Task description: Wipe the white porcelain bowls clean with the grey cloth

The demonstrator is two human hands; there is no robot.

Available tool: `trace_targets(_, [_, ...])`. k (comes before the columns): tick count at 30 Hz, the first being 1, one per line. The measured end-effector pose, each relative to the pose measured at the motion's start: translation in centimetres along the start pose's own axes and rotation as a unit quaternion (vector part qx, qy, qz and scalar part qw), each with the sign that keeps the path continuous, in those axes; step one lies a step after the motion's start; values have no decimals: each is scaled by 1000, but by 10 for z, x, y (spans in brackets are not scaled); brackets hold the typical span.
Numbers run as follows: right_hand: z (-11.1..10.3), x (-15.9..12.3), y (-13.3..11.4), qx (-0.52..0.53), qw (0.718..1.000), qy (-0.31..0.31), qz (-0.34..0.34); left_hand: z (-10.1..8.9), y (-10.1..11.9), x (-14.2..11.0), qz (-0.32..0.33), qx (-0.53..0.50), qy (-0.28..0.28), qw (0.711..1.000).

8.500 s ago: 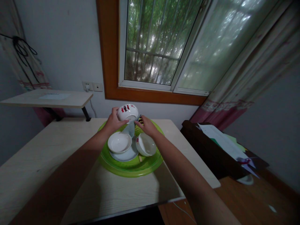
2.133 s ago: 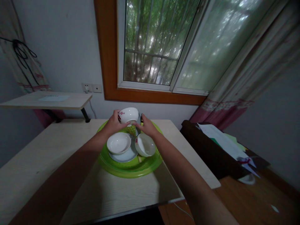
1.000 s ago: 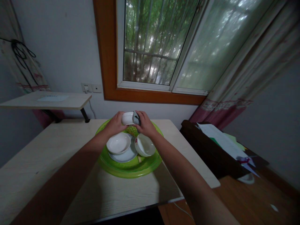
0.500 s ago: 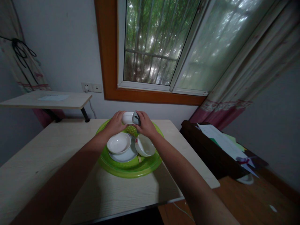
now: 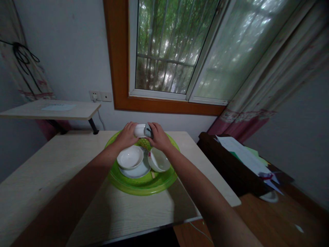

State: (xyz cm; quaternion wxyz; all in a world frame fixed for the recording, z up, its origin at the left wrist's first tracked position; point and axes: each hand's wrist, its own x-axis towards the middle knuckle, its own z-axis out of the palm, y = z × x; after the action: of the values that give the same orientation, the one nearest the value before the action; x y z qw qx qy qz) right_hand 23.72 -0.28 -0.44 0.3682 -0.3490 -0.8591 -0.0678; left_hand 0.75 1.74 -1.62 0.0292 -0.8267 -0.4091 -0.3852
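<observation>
"Fingers [image 5: 131,126] first; what are they doing?"

"Curled inward, both sets; the left hand [image 5: 126,135] grips one end of a white bowl [image 5: 140,131], while the right hand [image 5: 159,137] keeps a grey cloth [image 5: 148,130] against the other; bowl and cloth are above the far side of that green basin [image 5: 144,191]."

"And around it, from the big things down?"

"A barred window [image 5: 164,48] beyond the basin; a pale table [image 5: 51,164] beneath it; a raised shelf [image 5: 25,107] well off to the basin's left; papers [image 5: 246,157] on dark furniture [image 5: 228,168] to its right."

"Inside the basin?"

"A plate [image 5: 138,171]; a shallow bowl [image 5: 130,156] on that, mouth up, in the basin's left half; a flowered bowl [image 5: 160,160] tilted in its right half; lastly, a slim pale stick [image 5: 153,174], showing towards the basin's near rim; I can't tell how far it runs underneath."
</observation>
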Motion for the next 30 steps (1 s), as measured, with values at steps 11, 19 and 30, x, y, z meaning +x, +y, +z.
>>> trace_targets(11, [0,-1,1,-1,1000,-4,-28,-2,2,0,1,-45,-23,999])
trace_targets(19, [-1,-2,2,16,999,-18,-30,-4,6,-2,-20,-53,-37,998])
trace_targets(30, [-5,2,-4,32,998,-12,-45,-5,11,-2,-127,-59,-51,989])
